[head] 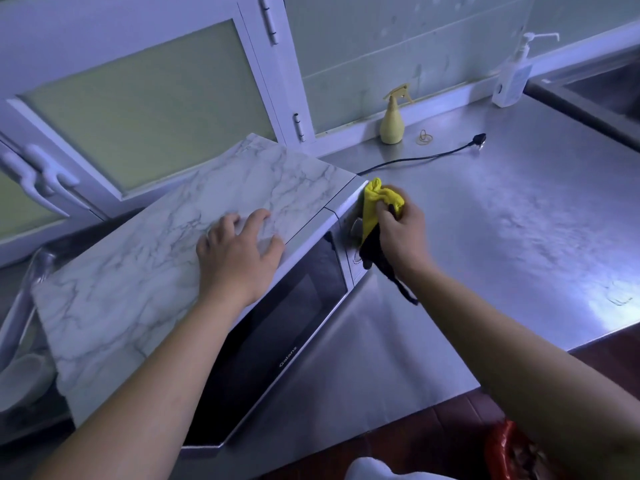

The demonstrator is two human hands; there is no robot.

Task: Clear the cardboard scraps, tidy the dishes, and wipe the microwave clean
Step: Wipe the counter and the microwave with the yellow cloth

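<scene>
Your left grip (239,258) lies flat on top of the microwave (301,306). The fingers are spread and relaxed, palm down on the marble-pattern top near its front edge, pinching nothing. Your right grip (403,237) is curled round a bunched yellow-and-black cloth (377,202) and presses it against the microwave's control panel (351,252), at the right end of the front.

The yellow part of the cloth sticks up above your fingers at the panel's top right corner. The black part hangs below the hand, and a thin black loop dangles toward the counter (502,220). One knob peeks out just left of the cloth; the rest of the panel is mostly hidden.

The microwave sits at an angle on the steel counter, dark door closed, front facing lower right. Its black power cord (415,157) runs out from behind it across the counter, with the plug lying loose at the far end.

Along the back wall stands a yellow spray bottle (391,123), upright, with a couple of rubber bands (425,136) just beside it. A white pump bottle (512,77) is further right, next to the sink (606,88). White bowls (24,375) show at lower left beside the microwave, under a metal rail. A red bag (509,452) is at bottom right, below the counter's edge.
</scene>
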